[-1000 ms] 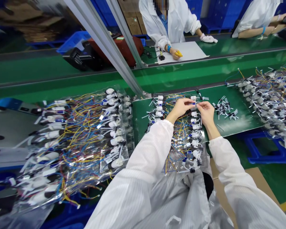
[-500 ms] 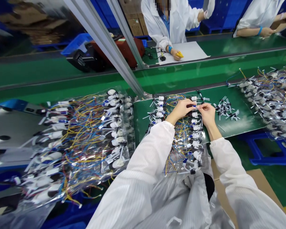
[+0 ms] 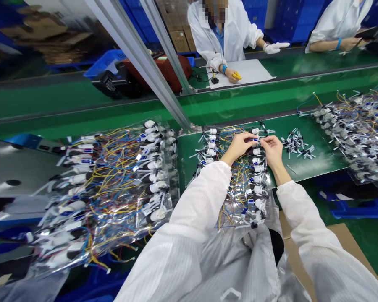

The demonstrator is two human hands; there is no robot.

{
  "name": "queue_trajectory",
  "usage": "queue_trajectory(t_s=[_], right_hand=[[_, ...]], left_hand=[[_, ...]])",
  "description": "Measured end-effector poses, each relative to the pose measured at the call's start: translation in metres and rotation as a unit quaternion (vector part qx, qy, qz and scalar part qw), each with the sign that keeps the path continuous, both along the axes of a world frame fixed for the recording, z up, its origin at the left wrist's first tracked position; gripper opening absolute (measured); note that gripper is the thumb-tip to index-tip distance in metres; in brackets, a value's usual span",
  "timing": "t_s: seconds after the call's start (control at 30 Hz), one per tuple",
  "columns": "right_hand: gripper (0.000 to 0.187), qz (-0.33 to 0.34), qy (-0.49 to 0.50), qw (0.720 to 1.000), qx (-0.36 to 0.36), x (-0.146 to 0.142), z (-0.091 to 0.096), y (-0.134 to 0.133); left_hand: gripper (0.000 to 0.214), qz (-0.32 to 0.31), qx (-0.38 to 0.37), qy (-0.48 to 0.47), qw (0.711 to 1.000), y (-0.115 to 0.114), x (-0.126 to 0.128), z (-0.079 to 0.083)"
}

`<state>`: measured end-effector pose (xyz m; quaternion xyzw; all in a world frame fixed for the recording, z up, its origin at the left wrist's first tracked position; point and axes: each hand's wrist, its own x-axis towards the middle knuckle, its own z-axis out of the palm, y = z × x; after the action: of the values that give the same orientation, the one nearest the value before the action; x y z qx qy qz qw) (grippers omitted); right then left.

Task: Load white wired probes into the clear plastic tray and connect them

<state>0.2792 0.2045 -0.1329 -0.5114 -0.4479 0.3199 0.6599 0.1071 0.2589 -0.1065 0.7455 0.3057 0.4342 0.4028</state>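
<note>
My left hand (image 3: 238, 147) reaches over a clear plastic sheet of wired parts (image 3: 236, 178). Its thumb and fingertips are pinched on a small white part with a blue label (image 3: 255, 139) in the right-hand row. From the other side, my right hand (image 3: 273, 152) meets it with thumb and forefinger closed together; what they grip is too small to make out. Below the hands run more white cylindrical parts (image 3: 258, 168) with black ends. Yellow, blue and red wires lie between the two rows. Beside my right hand is a pile of short white strips (image 3: 294, 141) with black bits.
A larger batch of wired parts (image 3: 113, 184) lies on plastic to the left, another heap (image 3: 362, 134) to the right. A metal post (image 3: 145, 67) rises behind the green bench (image 3: 321, 163). Across it, a co-worker's hand (image 3: 232, 75) holds a yellow tool; another person works farther right.
My hands stay almost in place at the same part, fingers still pinched. The co-worker's gloved hand has come down toward the bench. The view has shifted slightly.
</note>
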Motion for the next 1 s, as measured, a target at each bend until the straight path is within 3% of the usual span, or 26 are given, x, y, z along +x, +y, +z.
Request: queue_trajectory(t_s=[0.47, 0.63, 0.7, 0.77, 0.87, 0.93, 1.0], right_hand=[[0.026, 0.025, 0.004, 0.999, 0.022, -0.003, -0.004, 0.002], [0.021, 0.066, -0.121, 0.99, 0.021, 0.004, 0.009, -0.002], [0.023, 0.041, -0.142, 0.988, 0.034, 0.019, 0.016, -0.002], [0.027, -0.046, -0.15, 0.987, 0.044, 0.039, 0.02, -0.001], [0.027, -0.139, -0.274, 0.951, 0.002, 0.066, 0.02, 0.004], [0.025, -0.112, -0.376, 0.918, -0.057, 0.074, 0.02, 0.008], [0.018, -0.055, -0.415, 0.903, -0.102, 0.074, 0.024, 0.011]], left_hand=[[0.018, 0.003, 0.032, 0.04, 0.999, -0.003, 0.0, 0.002], [0.014, -0.027, 0.03, 0.086, 0.995, -0.001, -0.003, 0.008], [0.015, -0.02, 0.043, 0.124, 0.991, -0.001, -0.005, 0.014], [0.018, -0.017, 0.059, 0.175, 0.983, -0.002, -0.008, 0.021], [0.018, -0.042, 0.074, 0.241, 0.967, -0.009, -0.014, 0.037], [0.02, -0.025, 0.084, 0.233, 0.968, -0.013, -0.019, 0.05], [0.026, 0.04, 0.092, 0.18, 0.978, -0.015, -0.026, 0.066]])
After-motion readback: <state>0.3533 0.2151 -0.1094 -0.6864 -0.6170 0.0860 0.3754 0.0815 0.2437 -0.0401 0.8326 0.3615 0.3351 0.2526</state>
